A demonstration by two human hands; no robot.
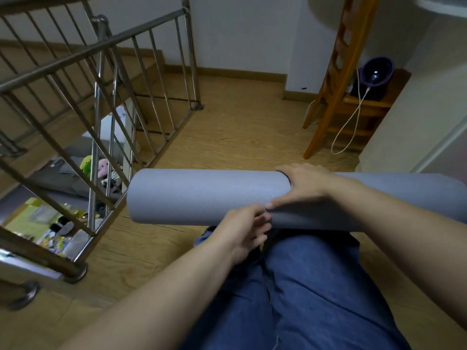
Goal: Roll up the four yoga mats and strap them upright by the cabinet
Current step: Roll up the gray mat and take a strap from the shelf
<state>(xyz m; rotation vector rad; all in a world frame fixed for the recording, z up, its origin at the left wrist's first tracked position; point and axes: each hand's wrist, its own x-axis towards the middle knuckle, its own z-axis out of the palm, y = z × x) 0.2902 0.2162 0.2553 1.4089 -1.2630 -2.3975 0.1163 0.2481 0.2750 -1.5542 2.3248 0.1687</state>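
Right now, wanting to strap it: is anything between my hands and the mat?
Nothing visible. The right hand grips the mat from above; the left hand pinches its near edge.

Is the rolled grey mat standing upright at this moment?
No, the rolled grey mat lies sideways across the person's lap, with the right hand on top.

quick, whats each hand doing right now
Left hand: fingers curled at the near edge of the rolled grey mat; whether it grips cannot be told.
Right hand: closed over the top of the mat, holding it.
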